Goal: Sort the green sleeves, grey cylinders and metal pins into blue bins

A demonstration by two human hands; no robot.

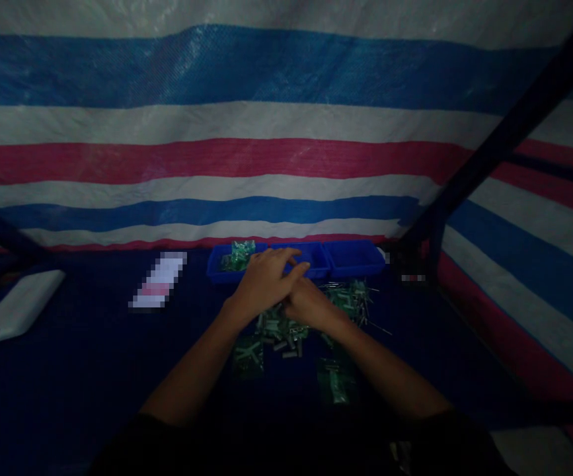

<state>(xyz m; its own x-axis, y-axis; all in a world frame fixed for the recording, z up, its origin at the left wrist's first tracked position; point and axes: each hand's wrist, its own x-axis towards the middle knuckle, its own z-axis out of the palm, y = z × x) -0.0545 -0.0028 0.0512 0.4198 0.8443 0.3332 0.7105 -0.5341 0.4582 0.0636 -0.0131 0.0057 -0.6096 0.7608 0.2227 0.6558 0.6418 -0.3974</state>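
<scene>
My left hand [267,276] reaches over a pile of small parts, its fingers stretched out to the right with the thumb apart. Nothing shows in its fingers. My right hand [304,301] crosses just below it, touching or nearly touching it; its fingers are mostly hidden. Under both hands lies a heap of small pale cylinders [291,352] and green-tinted clear bags. To the right is a pile of thin metal pins [365,301] and more bags. Closer to me lie two small clear bags, the left bag [248,356] and the right bag [337,385], each with parts inside.
Behind my hands stand blue trays in a row; the left tray [213,266] holds green-tinted bags [240,254], beside the right tray [354,259]. A blurred phone-like rectangle [161,281] and a white device with a cable [21,307] lie left. Striped sheeting [246,158] and dark frame bars [504,132] surround the table.
</scene>
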